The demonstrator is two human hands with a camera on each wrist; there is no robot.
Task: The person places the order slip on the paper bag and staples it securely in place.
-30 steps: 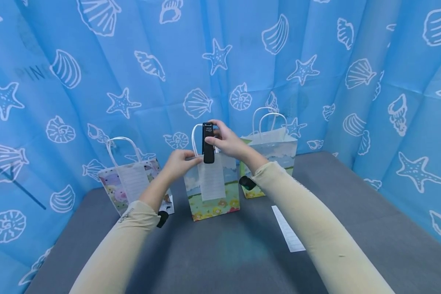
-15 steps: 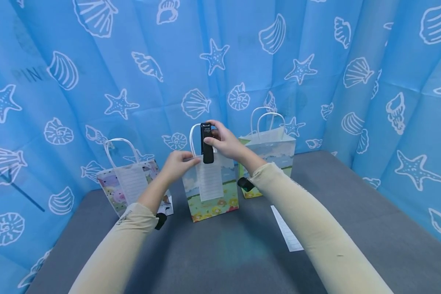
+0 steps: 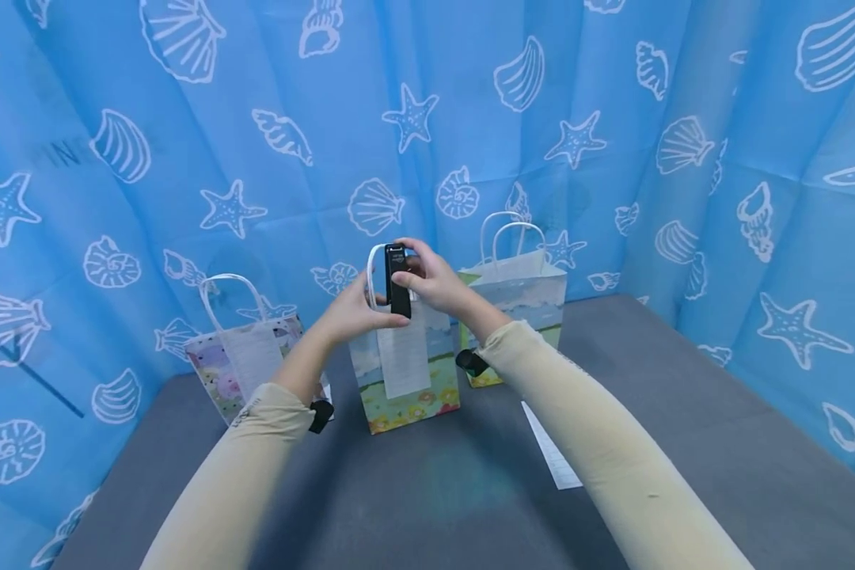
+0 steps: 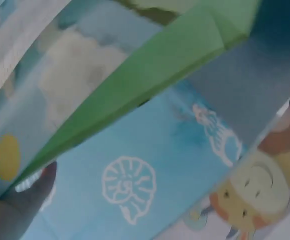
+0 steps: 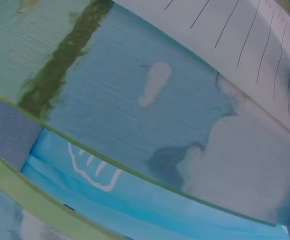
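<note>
1. Black and slim, the stapler (image 3: 399, 294) stands nearly upright in the head view, at the top edge of the middle bag; small pale print marks its upper part. The right hand (image 3: 435, 279) grips it, thumb across its front. The left hand (image 3: 349, 313) stretches its thumb to the stapler's lower end, with fingers partly hidden behind the looped white handle (image 3: 373, 273); whether they hold anything I cannot tell.
2. The middle paper bag (image 3: 442, 372), printed with sky, green field and flowers, stands upright, a long white lined paper slip (image 3: 404, 360) hanging down its front. On the left stands a cartoon-animal paper bag (image 3: 217, 368); on the right, a landscape-printed paper bag (image 3: 534, 301). A loose white slip (image 3: 550, 447) lies on the grey tabletop (image 3: 427, 507) before a blue shell-patterned curtain (image 3: 292, 63).
3. The left wrist view shows the middle bag's green folded side and yellow oval; a fingertip lies at its lower corner.
4. The right wrist view shows its blue sky, pale cloud and dark green band, partly covered by the lined slip with small printed boxes.
</note>
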